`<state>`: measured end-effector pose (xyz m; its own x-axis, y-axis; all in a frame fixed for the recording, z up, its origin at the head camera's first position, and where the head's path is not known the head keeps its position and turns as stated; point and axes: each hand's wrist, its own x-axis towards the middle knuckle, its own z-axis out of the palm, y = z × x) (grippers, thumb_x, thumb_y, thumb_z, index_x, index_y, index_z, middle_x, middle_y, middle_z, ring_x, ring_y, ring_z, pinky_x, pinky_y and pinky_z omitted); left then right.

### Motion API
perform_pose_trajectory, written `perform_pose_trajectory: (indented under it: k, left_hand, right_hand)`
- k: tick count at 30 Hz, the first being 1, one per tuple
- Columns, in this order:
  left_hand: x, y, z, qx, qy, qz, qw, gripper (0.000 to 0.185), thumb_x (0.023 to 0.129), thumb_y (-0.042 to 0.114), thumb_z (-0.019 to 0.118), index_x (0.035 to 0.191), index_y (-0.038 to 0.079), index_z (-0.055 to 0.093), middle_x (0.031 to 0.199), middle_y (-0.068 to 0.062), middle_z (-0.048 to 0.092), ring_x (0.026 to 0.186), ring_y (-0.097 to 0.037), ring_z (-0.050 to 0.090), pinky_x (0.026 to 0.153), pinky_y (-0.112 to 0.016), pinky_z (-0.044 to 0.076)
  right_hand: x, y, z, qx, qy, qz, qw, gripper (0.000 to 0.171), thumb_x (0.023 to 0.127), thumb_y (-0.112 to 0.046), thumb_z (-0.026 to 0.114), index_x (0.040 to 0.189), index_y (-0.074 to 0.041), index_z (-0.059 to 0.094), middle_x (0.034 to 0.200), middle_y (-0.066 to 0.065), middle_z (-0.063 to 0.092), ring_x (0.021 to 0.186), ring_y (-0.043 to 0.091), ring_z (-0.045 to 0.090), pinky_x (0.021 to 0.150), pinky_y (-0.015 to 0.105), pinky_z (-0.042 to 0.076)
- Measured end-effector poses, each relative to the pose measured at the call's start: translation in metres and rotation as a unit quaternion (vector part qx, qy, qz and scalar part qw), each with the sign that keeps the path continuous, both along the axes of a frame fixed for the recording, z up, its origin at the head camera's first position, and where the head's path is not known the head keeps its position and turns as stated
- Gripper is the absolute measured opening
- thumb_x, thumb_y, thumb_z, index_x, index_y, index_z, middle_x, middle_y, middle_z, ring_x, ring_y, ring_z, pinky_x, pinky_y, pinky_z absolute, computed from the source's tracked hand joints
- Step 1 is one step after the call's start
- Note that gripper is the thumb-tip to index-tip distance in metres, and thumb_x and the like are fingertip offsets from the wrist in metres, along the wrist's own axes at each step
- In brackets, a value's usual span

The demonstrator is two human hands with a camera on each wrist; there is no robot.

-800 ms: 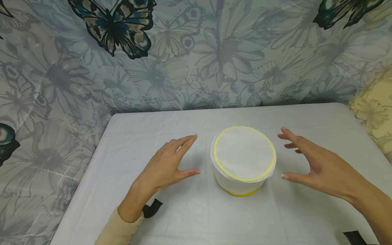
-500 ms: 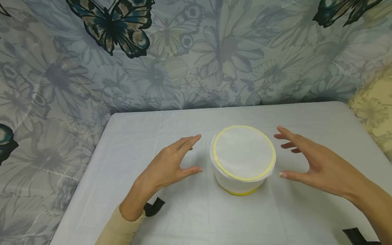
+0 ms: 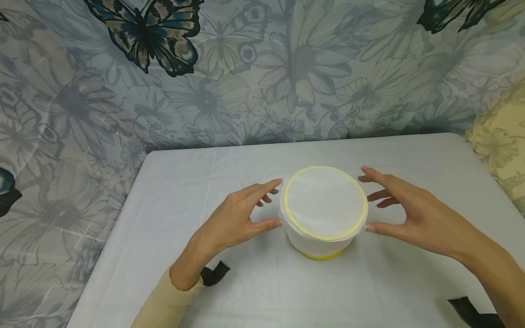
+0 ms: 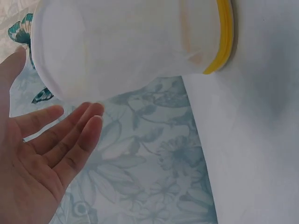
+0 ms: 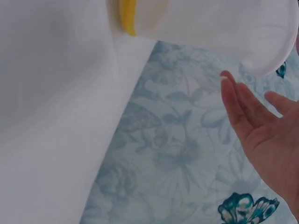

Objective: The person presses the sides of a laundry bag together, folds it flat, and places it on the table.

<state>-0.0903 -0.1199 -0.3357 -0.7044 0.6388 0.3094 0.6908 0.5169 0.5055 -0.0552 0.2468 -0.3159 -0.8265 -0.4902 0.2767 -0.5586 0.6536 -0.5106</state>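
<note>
Tub (image 3: 324, 207) upright on worktop (image 3: 184, 182), dead centre between spread left hand (image 3: 234, 218) and spread right hand (image 3: 414, 214); thumbs at rim, neither gripping.

**White table, one covered bowl**

The table (image 3: 172, 196) is draped in a smooth white sheet with faint fold creases. Its far edge meets a wall cloth printed with flowers and butterflies. A round yellow bowl (image 3: 323, 210), wrapped in white film over its top and sides, stands near the middle of the table, slightly toward the far edge, well apart from every corner.
</note>
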Motion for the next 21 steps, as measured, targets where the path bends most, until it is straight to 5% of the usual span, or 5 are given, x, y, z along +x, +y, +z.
perform_pose_trajectory:
  k: [7,14,21]
  left_hand:
    - [-0.004,0.008,-0.001,0.033,0.007,-0.023,0.9992,0.071,0.087,0.039,0.078,0.148,0.020,0.047,0.109,0.006,0.063,0.091,-0.005,0.060,0.079,-0.021,0.052]
    - [-0.006,0.013,-0.001,0.051,-0.006,-0.042,0.9978,0.069,0.088,0.037,0.077,0.147,0.016,0.049,0.114,0.006,0.063,0.092,-0.005,0.060,0.080,-0.020,0.051]
    - [-0.008,0.017,-0.005,0.059,-0.010,-0.044,0.9973,0.065,0.088,0.037,0.076,0.144,0.014,0.051,0.121,0.004,0.063,0.092,-0.007,0.061,0.082,-0.020,0.051]
  right_hand:
    - [0.001,-0.003,-0.001,-0.024,-0.042,-0.011,0.999,0.100,0.071,-0.017,0.091,0.154,-0.028,0.037,0.139,-0.011,0.054,0.100,0.001,0.064,0.079,0.011,0.050]
    - [0.000,-0.005,-0.002,-0.039,-0.065,0.001,0.997,0.091,0.072,-0.019,0.090,0.151,-0.027,0.044,0.136,-0.011,0.057,0.098,0.004,0.064,0.076,0.017,0.053]
    - [-0.002,-0.009,-0.005,-0.028,-0.038,0.002,0.999,0.090,0.070,-0.021,0.092,0.148,-0.027,0.048,0.132,-0.013,0.060,0.098,0.001,0.064,0.081,0.010,0.047]
